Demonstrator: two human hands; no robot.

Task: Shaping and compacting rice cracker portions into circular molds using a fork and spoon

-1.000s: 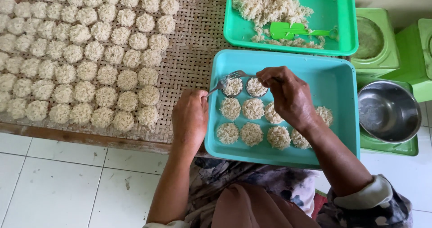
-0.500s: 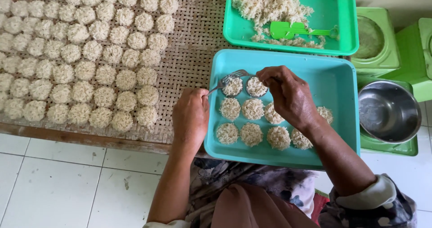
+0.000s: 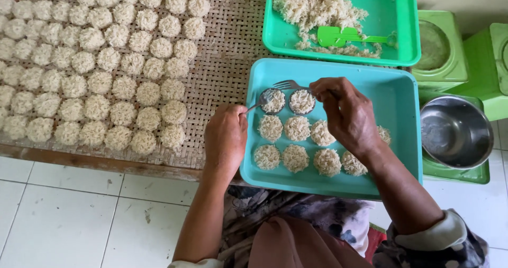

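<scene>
Two round moulds (image 3: 288, 101) packed with pale noodles; my right hand (image 3: 346, 114) pinches a fork (image 3: 290, 84), left hand (image 3: 226, 140) grips a mould's handle.

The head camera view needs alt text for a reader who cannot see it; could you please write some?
Seen from above, a person's right hand holds a fork over round noodle patties in a light blue tray, while the left hand grips a small ring mould. More patties dry on a woven mat.
</scene>
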